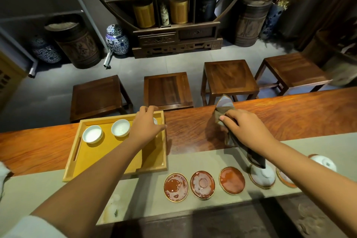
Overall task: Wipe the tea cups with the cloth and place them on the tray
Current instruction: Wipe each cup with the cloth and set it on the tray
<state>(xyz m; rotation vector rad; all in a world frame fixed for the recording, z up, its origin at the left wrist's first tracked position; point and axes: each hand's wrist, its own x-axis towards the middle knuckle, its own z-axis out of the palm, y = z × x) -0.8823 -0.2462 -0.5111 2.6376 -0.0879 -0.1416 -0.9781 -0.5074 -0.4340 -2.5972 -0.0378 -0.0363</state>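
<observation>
Long wooden table [193, 131], grey runner [193, 160], yellow tray [116, 162], three empty saucers [202, 184]

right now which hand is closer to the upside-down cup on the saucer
Right. The right hand, holding the cloth, is just above and behind the cup; the left hand is far off over the tray.
</observation>
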